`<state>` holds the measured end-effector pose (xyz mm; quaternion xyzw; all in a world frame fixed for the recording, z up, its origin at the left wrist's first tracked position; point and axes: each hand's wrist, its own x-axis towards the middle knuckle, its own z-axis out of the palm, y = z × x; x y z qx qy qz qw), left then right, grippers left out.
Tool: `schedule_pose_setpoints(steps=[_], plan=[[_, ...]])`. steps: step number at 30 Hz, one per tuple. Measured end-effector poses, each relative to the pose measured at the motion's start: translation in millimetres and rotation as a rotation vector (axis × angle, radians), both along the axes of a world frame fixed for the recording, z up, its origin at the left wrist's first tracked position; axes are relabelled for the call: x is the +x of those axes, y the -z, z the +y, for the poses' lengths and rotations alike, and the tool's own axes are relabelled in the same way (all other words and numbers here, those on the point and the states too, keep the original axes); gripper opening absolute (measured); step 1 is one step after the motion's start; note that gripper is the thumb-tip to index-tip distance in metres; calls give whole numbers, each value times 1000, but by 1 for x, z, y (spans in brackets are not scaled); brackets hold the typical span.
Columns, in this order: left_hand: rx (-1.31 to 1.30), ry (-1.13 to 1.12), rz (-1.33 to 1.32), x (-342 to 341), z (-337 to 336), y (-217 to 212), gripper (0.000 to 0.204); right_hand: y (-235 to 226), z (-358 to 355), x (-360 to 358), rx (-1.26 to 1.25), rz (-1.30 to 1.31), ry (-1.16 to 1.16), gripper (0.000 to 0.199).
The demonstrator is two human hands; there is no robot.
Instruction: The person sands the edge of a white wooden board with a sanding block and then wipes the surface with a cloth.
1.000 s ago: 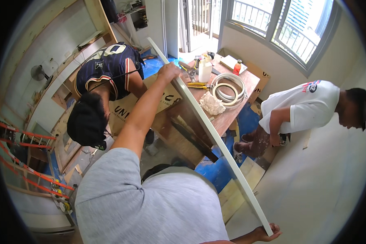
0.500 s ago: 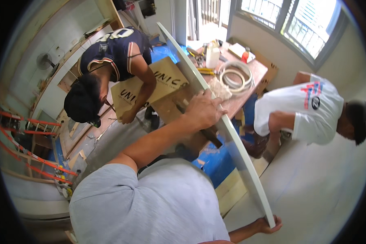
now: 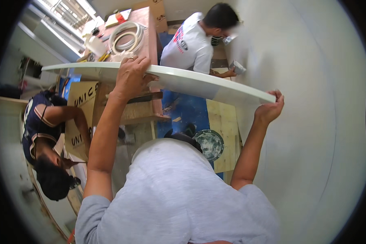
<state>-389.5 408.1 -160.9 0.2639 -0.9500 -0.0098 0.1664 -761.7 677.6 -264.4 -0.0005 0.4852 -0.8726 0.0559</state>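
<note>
A long white panel [image 3: 207,81], seen nearly edge-on, spans the view from far left to right in front of me. My left hand [image 3: 132,77] grips its upper edge left of the middle, thumb on the near face and fingers over the top. At the panel's right end, my right hand [image 3: 271,106] is closed around the corner. Both arms reach forward from my grey shirt. Beyond the panel stands a work table [image 3: 146,24] bearing coiled white tubing [image 3: 128,36] and a white plastic jug [image 3: 95,46].
A person in a white shirt [image 3: 187,44] crouches beyond the panel by the right wall, holding a scraper-like tool [image 3: 237,67]. Another in a dark jersey [image 3: 38,122] bends at the left beside a cardboard box [image 3: 79,95]. A plaster-smeared bucket [image 3: 209,144] stands below the panel.
My view has turned right, so the table and both people appear farther left. The panel now lies across the view instead of slanting steeply. Both hands keep hold of it.
</note>
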Motion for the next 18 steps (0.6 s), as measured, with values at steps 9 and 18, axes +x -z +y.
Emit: schedule_pose_setpoints(steps=[9, 18], plan=[[-35, 78, 97, 0, 5, 1, 42, 304, 185, 199, 632, -546, -825, 66], [-11, 32, 107, 5, -12, 7, 41, 144, 207, 345, 742, -299, -1191, 62]])
